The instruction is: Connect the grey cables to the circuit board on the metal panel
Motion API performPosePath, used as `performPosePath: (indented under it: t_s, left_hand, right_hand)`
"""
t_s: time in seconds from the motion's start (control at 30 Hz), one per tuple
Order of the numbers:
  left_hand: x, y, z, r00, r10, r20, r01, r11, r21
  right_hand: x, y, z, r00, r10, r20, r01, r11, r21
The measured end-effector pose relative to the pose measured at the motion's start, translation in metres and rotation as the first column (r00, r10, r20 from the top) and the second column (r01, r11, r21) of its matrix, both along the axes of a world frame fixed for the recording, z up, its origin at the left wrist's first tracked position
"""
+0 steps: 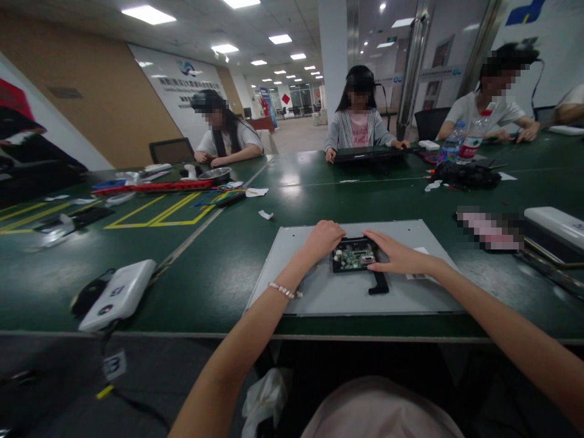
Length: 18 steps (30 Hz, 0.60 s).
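A grey metal-backed panel point(314, 301) lies flat on the table in front of me. Near its middle sits a black plastic frame point(336, 267) with a green circuit board point(353, 257) inside; a short black arm point(378, 285) sticks out from its lower right. My left hand point(325, 238) is curled over the frame's upper left edge, fingertips partly hidden. On the frame's right side, my right hand point(399, 254) has its fingers at the top corner and its thumb lower down, holding that side between them. A white label point(417, 267) shows partly beneath the right hand.
A white box-shaped device point(119, 293) with a cable lies left, another white device point(554, 225) right, near a blurred pink item point(488, 228). Bottles point(469, 143) and a black bundle point(469, 175) stand farther back. Across the table, one person holds a dark panel point(374, 155); others sit nearby.
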<state>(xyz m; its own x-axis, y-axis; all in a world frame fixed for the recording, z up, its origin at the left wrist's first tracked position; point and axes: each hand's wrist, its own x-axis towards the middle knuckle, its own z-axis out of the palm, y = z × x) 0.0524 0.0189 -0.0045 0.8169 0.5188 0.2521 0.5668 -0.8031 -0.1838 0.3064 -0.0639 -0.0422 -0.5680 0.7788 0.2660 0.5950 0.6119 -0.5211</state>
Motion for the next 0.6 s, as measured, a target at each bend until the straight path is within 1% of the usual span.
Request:
performPosePath:
  t_s: [0.07, 0.17, 0.33, 0.4, 0.5, 0.57, 0.6]
  left_hand:
    - [0.000, -0.001, 0.002, 1.000, -0.003, -0.020, 0.003, 1.000, -0.009]
    - [0.000, -0.003, 0.003, 1.000, 0.004, -0.006, -0.005, 0.999, -0.041]
    - [-0.002, -0.004, 0.004, 0.998, 0.014, 0.063, -0.009, 0.997, -0.072]
    - [-0.003, -0.003, 0.006, 0.993, 0.040, 0.112, -0.031, 0.996, -0.087]
    - [-0.012, 0.001, 0.014, 0.972, 0.143, 0.187, -0.124, 0.986, -0.108]
    - [-0.022, 0.005, 0.021, 0.937, 0.279, 0.212, -0.260, 0.959, -0.114]
    - [-0.029, 0.007, 0.025, 0.904, 0.367, 0.218, -0.350, 0.930, -0.113]
  right_hand:
    - [0.000, -0.001, 0.001, 1.000, -0.004, -0.009, 0.004, 1.000, 0.005]
    - [-0.001, -0.002, 0.002, 1.000, -0.002, -0.009, 0.002, 1.000, 0.005]
    - [0.000, -0.002, 0.003, 1.000, 0.004, -0.014, -0.004, 1.000, 0.004]
    - [0.000, -0.003, 0.003, 1.000, 0.004, -0.019, -0.004, 1.000, 0.004]
    - [0.000, -0.003, 0.003, 1.000, 0.009, -0.018, -0.009, 1.000, 0.010]
    - [0.000, -0.003, 0.003, 1.000, 0.013, -0.018, -0.013, 1.000, 0.010]
    - [0.000, -0.003, 0.003, 1.000, 0.014, -0.017, -0.014, 1.000, 0.007]
